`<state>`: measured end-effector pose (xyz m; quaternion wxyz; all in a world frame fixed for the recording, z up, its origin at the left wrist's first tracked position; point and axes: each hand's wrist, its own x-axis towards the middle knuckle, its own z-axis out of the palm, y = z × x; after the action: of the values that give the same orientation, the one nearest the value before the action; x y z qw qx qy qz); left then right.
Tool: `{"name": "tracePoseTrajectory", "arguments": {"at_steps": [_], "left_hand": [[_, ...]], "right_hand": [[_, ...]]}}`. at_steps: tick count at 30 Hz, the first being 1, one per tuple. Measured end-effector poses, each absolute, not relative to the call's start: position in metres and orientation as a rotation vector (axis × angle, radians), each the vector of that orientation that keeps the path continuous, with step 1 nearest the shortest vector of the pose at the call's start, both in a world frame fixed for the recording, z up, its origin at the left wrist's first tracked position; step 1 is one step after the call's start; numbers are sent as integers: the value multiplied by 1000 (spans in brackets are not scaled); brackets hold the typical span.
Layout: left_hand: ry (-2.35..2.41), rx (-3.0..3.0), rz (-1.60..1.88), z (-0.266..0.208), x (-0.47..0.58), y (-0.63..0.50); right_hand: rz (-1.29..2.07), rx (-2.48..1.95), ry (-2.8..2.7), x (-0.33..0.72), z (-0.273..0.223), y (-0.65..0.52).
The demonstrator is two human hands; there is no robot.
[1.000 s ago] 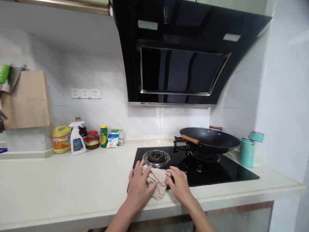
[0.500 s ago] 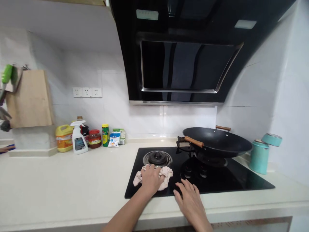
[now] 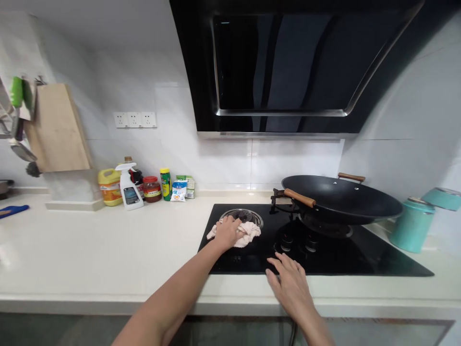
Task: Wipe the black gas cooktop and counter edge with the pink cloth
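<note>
My left hand [image 3: 227, 233] presses a crumpled pale pink cloth [image 3: 251, 232] against the black glass gas hob [image 3: 248, 262], at the front edge of the left burner [image 3: 258, 217]. Its fingers curl over the cloth and partly cover the burner. My right hand [image 3: 291, 281] hovers or rests at the hob's front edge with fingers spread and nothing in it; whether it touches is unclear. Just beyond it are two control knobs [image 3: 311, 242]. A large black wok [image 3: 345, 199] with wooden handles sits over the right burner.
Behind on the left stand a spray bottle [image 3: 129, 188], a yellow jug [image 3: 110, 187], a red-lidded jar [image 3: 151, 189], a green shaker [image 3: 165, 184] and small packets [image 3: 179, 191]. A teal canister [image 3: 413, 227] is at the right. The range hood [image 3: 277, 126] hangs above.
My left hand has pushed the cloth away from me, up to the left burner's front rim. The view has shifted down. My right hand stays near the front edge.
</note>
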<state>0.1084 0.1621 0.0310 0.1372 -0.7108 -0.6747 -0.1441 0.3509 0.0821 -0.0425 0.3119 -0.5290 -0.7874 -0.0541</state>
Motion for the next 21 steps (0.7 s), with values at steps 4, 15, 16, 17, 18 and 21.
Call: {"name": "tracePoseTrajectory", "arguments": {"at_steps": [4, 15, 16, 17, 18, 21], "left_hand": [[-1995, -2045, -358, 35, 78, 152], [-1951, -2035, -208, 54, 67, 161], [-1931, -2055, -204, 53, 72, 158], [-1910, -2073, -203, 52, 78, 153], [-1886, -2091, -207, 51, 83, 147], [-1803, -2158, -217, 47, 104, 123]], "right_hand": [[-124, -1387, -2074, 351, -40, 80], [-102, -1345, -2027, 348, -38, 81], [-98, -1347, -2022, 347, -38, 81], [-93, -1354, -2016, 347, -38, 81], [-87, -1362, -2014, 347, -38, 81], [-67, -1361, -2020, 348, -38, 82]]}}
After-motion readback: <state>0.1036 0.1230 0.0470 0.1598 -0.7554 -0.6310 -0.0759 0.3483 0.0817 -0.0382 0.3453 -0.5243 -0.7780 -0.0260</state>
